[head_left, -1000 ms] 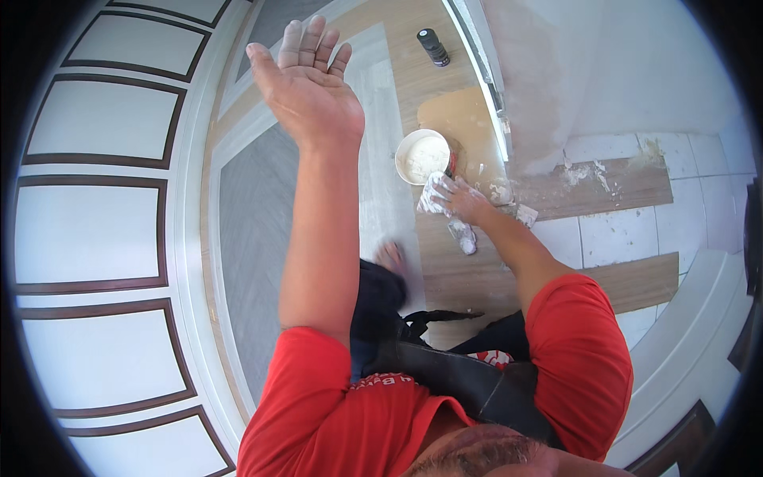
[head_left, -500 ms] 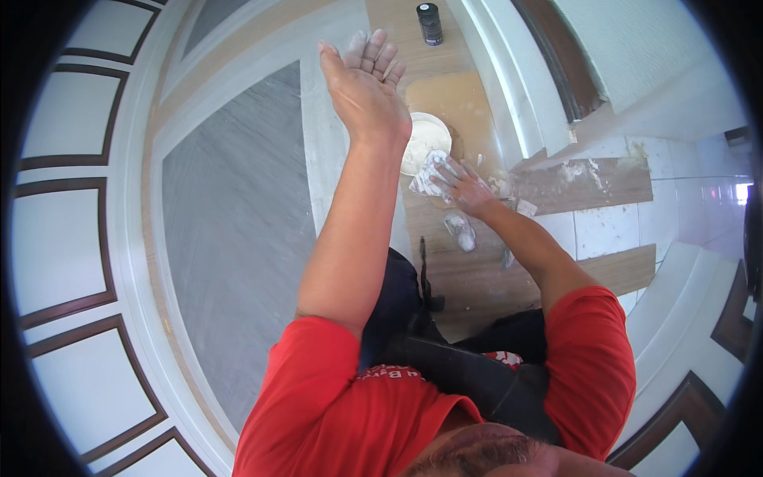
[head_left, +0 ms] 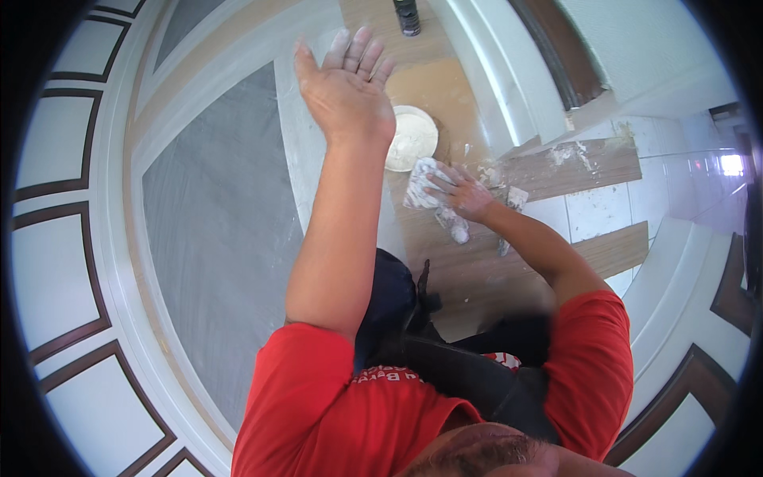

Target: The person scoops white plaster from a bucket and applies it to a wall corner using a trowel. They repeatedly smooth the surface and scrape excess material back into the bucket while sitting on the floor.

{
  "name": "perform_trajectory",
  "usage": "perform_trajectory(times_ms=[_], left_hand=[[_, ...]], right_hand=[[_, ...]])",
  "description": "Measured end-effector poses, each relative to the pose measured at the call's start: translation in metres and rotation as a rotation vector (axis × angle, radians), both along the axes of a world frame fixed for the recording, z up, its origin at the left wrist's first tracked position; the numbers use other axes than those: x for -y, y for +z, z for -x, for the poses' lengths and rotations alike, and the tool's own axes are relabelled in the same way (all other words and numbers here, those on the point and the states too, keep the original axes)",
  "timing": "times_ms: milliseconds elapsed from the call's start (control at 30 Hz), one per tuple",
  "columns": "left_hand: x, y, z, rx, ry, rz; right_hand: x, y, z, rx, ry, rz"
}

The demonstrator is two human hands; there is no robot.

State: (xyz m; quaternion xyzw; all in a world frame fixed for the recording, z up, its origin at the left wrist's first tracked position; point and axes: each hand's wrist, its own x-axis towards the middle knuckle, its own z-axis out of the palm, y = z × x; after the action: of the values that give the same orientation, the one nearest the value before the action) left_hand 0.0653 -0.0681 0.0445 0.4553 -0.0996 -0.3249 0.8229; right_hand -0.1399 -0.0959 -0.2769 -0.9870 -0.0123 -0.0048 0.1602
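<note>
My left hand (head_left: 350, 99) is raised at upper center, palm up with fingers spread. White powder coats its fingertips, and nothing lies in it. My right hand (head_left: 465, 195) grips a crumpled white cloth (head_left: 420, 184) dusted with powder, just on the near side of a round white bowl (head_left: 413, 141). White powder fills the bowl, and my left wrist partly covers its left edge. Right beside the cloth, a whitened crumpled bundle (head_left: 454, 226) lies on the wood-look floor; its exact kind cannot be made out.
A dark can (head_left: 407, 17) stands at the far end beside the white door frame (head_left: 477, 71). Powdered scraps (head_left: 515, 199) lie by my right wrist. A grey panel (head_left: 218, 207) with a pale border is on the left. Wood-look strips and white tiles (head_left: 598, 211) extend to the right.
My right hand has drawn the cloth slightly back from the bowl, toward the crumpled bundle. My left hand stays raised and spread. The whole view has shifted a little.
</note>
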Motion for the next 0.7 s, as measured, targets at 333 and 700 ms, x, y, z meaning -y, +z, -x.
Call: perform_trajectory(times_ms=[333,700], left_hand=[[0.007,0.004,0.019,0.131,0.024,-0.053],[0.072,-0.045,0.109,0.073,-0.582,-0.275]], right_hand=[[0.002,0.009,0.053,-0.010,0.064,-0.161],[0.101,0.087,0.204,-0.177,-0.760,-1.203]])
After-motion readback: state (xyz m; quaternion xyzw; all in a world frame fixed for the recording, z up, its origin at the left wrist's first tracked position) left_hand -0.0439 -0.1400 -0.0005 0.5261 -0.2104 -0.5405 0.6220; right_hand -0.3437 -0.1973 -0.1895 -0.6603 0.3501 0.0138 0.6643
